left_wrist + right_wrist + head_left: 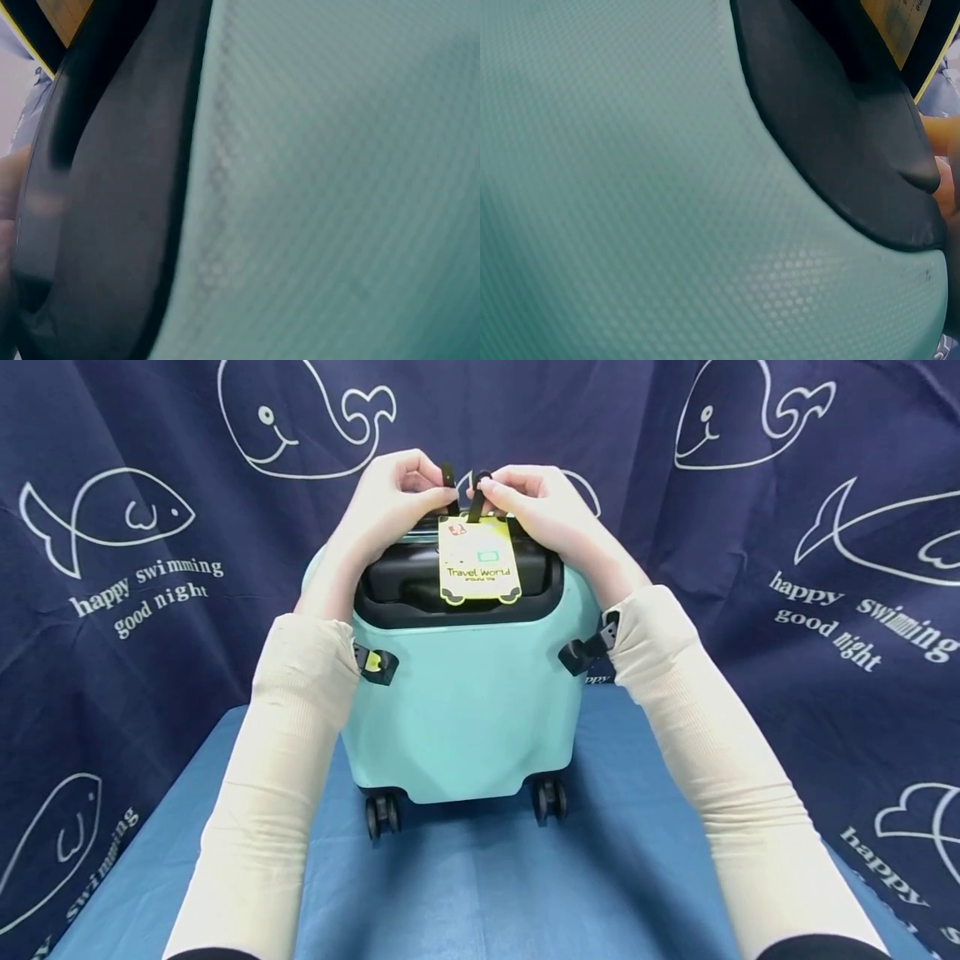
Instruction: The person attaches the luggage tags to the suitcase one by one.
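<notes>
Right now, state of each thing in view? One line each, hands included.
Left hand: pinching one strap end
Right hand: pinching the other strap end
Black strap: unfastened, ends apart
Yellow tag: hanging, "Travel World" side showing
Black handle: partly covered by the tag
Suitcase: upright; whether latched, can't tell
Front wheels: resting on the blue cloth
Backdrop: hanging, creased

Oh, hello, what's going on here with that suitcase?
A person is handling the black strap of a yellow luggage tag at the top of a mint-green suitcase. The left hand pinches one part of the strap, the right hand another, and the two parts are apart. The suitcase stands upright on the blue cloth.
</notes>
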Tool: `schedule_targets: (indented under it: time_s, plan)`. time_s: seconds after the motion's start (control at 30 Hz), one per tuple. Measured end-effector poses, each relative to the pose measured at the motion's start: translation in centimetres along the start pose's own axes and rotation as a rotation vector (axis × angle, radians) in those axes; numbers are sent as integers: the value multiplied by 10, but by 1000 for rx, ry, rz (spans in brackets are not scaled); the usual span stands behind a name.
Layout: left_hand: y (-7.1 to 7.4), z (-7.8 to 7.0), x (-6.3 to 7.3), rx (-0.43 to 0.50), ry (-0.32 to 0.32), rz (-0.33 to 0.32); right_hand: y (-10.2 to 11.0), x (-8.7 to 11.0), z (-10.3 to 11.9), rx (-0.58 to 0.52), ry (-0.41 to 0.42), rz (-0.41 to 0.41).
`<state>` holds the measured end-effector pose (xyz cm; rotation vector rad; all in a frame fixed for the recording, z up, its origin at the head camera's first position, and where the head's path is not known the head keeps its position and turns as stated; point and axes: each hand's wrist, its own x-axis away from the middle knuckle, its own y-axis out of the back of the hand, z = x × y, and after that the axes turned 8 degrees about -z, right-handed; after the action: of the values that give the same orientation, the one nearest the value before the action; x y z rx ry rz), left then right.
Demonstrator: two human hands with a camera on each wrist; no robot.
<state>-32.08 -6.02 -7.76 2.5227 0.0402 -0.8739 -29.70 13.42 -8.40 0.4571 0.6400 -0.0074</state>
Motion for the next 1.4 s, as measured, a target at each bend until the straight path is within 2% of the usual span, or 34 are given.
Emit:
schedule_targets:
  time_s: [0.2,0.37,0.5,0.73,0.9,1.07,1.23,1.4]
  plan:
    - [-5,1,2,97,10,14,4,2,-5,-57,-10,-63]
    - [-9,0,3,91,42,-10,9,3,-5,-100,27,-87]
    - [-10,-2,5,103,74,-25,12,0,-2,-190,64,-77]
    - [-8,-4,6,99,38,-24,11,-9,-3,-233,137,-54]
    - [-6,-3,7,110,24,-25,8,-12,-6,-287,121,-56]
    - [-3,-4,6,45,-13,-46,6,-12,-5,-302,103,-56]
    - [-1,-5,6,-84,-65,-49,4,-12,-5,-303,80,-50]
    - [0,-4,6,-201,-83,-46,2,-12,-7,-288,53,-49]
